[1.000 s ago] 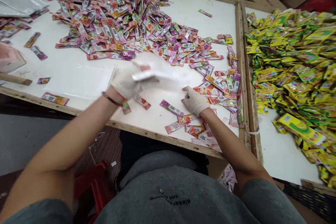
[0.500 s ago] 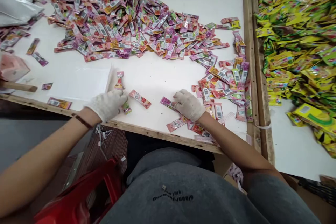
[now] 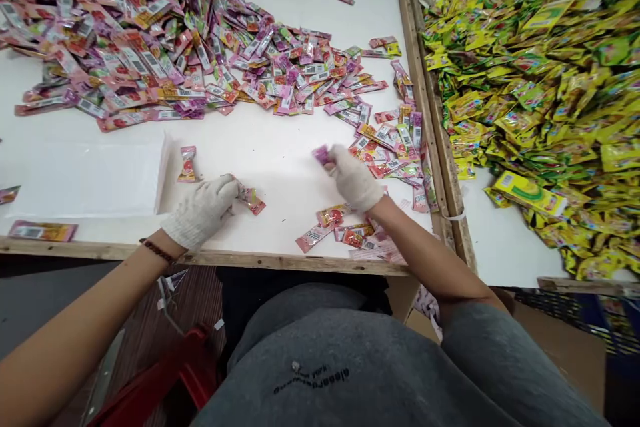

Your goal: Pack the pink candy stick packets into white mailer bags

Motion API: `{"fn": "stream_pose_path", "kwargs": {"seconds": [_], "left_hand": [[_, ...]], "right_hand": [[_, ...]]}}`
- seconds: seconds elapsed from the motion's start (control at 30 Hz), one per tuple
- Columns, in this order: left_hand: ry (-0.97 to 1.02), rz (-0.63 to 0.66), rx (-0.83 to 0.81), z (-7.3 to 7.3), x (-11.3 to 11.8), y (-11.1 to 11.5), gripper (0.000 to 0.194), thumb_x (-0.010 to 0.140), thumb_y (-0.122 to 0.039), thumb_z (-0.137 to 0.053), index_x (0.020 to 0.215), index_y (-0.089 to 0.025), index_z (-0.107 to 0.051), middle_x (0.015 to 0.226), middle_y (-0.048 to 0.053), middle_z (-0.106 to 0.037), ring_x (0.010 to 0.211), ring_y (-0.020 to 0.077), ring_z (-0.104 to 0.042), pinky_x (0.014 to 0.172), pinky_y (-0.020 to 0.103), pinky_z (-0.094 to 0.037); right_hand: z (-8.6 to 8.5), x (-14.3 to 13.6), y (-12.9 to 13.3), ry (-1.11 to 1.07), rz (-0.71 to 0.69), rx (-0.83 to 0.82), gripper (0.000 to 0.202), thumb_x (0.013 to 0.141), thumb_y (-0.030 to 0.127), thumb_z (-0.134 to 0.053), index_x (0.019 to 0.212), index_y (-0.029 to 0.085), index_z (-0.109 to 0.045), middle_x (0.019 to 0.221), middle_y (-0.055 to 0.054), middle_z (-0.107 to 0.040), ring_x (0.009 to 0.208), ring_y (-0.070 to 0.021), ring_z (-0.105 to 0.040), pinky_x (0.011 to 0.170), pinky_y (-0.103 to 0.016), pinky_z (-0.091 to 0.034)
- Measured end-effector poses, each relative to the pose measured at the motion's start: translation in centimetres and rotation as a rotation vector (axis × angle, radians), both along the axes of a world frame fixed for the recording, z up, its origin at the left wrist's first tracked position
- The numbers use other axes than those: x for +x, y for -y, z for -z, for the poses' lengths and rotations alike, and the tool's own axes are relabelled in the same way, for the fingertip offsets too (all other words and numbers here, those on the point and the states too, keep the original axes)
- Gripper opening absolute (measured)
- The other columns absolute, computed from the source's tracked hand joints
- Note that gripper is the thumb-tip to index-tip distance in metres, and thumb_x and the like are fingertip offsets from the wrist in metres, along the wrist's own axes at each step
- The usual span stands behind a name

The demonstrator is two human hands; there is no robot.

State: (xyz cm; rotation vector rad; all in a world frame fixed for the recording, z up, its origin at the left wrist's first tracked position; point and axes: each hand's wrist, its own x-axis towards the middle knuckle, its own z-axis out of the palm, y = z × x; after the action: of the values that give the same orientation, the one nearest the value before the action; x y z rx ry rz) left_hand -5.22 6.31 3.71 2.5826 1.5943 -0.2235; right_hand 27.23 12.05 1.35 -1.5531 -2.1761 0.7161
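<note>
My left hand [image 3: 203,210], in a white knitted glove, has its fingers curled on pink and green stick packets [image 3: 253,200] low over the white table. How many packets it holds is partly hidden. A pink stick packet [image 3: 187,165] lies just beyond its knuckles. My right hand [image 3: 356,180], gloved too, pinches a purple stick packet [image 3: 321,155] between thumb and fingers. Beside it, on the right, is a loose heap of mixed stick packets [image 3: 385,147]. Nearer my body, several pink and red packets [image 3: 314,238] lie under and beside my right wrist.
A large pile of stick packets [image 3: 165,47] covers the far left. An open white sheet or bag [image 3: 85,177] lies left of my left hand. A wooden divider [image 3: 425,80] separates off a pile of yellow packets [image 3: 530,93]. The wooden front edge [image 3: 280,262] runs before my body.
My right hand has lifted a purple packet away from me. My left hand has come onto the pink packet that lay apart on the table. The whole view has shifted to the right.
</note>
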Motion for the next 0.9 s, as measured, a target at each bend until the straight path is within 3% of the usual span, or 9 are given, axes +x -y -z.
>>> {"fn": "stream_pose_path", "kwargs": {"seconds": [0.1,0.17,0.23,0.37,0.47,0.57,0.63,0.77,0.9], "left_hand": [[0.023,-0.049,-0.047,0.3,0.5,-1.2,0.032,0.092,-0.016,-0.045,0.118,-0.017,-0.064,0.118,0.014,-0.069,0.104,0.0283,-0.068,0.087,0.037,-0.052],[0.017,-0.038,-0.105,0.5,0.5,-1.9,0.037,0.091,-0.019,-0.048,0.124,-0.019,-0.063,0.123,0.013,-0.068,0.107,0.0284,-0.068,0.086,0.035,-0.052],[-0.012,-0.025,-0.161,0.6,0.4,-2.3,0.035,0.09,-0.021,-0.049,0.121,-0.021,-0.066,0.122,0.012,-0.067,0.102,0.028,-0.069,0.082,0.035,-0.051],[0.058,-0.046,-0.084,0.5,1.6,-2.8,0.018,0.087,-0.024,-0.053,0.097,-0.02,-0.068,0.114,0.013,-0.065,0.098,0.0296,-0.066,0.084,0.04,-0.05],[0.348,-0.061,-0.103,0.6,5.2,-3.0,0.016,0.081,-0.017,-0.054,0.094,-0.019,-0.062,0.112,0.012,-0.065,0.102,0.0273,-0.065,0.089,0.04,-0.05],[0.647,-0.191,-0.253,1.0,11.0,-3.0,0.026,0.079,-0.011,-0.05,0.104,-0.018,-0.057,0.098,0.007,-0.067,0.089,0.0215,-0.065,0.082,0.036,-0.052],[0.709,-0.23,-0.345,1.2,15.1,-3.0,0.025,0.084,-0.016,-0.053,0.108,-0.018,-0.057,0.095,0.005,-0.068,0.085,0.02,-0.064,0.077,0.034,-0.051],[0.532,-0.139,-0.462,1.7,21.1,-3.4,0.04,0.084,-0.04,-0.07,0.116,-0.018,-0.061,0.103,0.009,-0.073,0.089,0.0249,-0.067,0.074,0.035,-0.053],[0.276,-0.025,-0.4,2.4,22.8,-4.3,0.033,0.087,-0.038,-0.065,0.114,-0.019,-0.067,0.116,0.014,-0.074,0.104,0.0302,-0.069,0.082,0.039,-0.054]], "right_hand": [[-0.1,4.0,-1.4,0.05,0.29,-0.088,0.029,0.102,0.032,-0.046,0.126,0.019,-0.054,0.091,-0.009,-0.071,0.078,-0.025,-0.066,0.077,-0.039,-0.053],[0.3,5.6,-1.8,0.116,0.382,-0.133,0.037,0.093,0.041,-0.062,0.123,0.02,-0.055,0.094,-0.01,-0.073,0.082,-0.0272,-0.067,0.078,-0.039,-0.053],[1.0,6.2,-1.8,0.202,0.407,-0.189,0.04,0.086,0.045,-0.07,0.115,0.021,-0.058,0.098,-0.012,-0.073,0.087,-0.0288,-0.067,0.08,-0.039,-0.053],[1.9,5.7,-1.9,0.267,0.284,-0.197,0.016,0.086,0.031,-0.061,0.1,0.022,-0.06,0.1,-0.013,-0.073,0.089,-0.0292,-0.066,0.08,-0.038,-0.05],[1.4,6.2,-2.7,0.188,0.203,-0.067,0.011,0.084,0.026,-0.057,0.095,0.022,-0.059,0.1,-0.012,-0.07,0.09,-0.0289,-0.063,0.083,-0.04,-0.05],[0.5,8.2,-4.1,0.121,0.195,0.044,0.021,0.085,0.021,-0.053,0.105,0.02,-0.06,0.1,-0.011,-0.069,0.089,-0.0278,-0.062,0.086,-0.042,-0.05],[0.0,9.7,-5.1,0.132,0.204,0.051,0.028,0.087,0.021,-0.053,0.115,0.02,-0.059,0.1,-0.011,-0.07,0.089,-0.028,-0.062,0.085,-0.042,-0.05],[0.1,10.7,-6.7,0.279,0.076,-0.015,0.039,0.085,0.024,-0.065,0.124,0.018,-0.061,0.112,-0.014,-0.072,0.101,-0.0309,-0.064,0.089,-0.042,-0.05],[1.1,9.4,-7.7,0.422,-0.132,-0.107,0.026,0.084,0.02,-0.068,0.109,0.018,-0.071,0.112,-0.014,-0.073,0.106,-0.0296,-0.064,0.094,-0.039,-0.048]]}}
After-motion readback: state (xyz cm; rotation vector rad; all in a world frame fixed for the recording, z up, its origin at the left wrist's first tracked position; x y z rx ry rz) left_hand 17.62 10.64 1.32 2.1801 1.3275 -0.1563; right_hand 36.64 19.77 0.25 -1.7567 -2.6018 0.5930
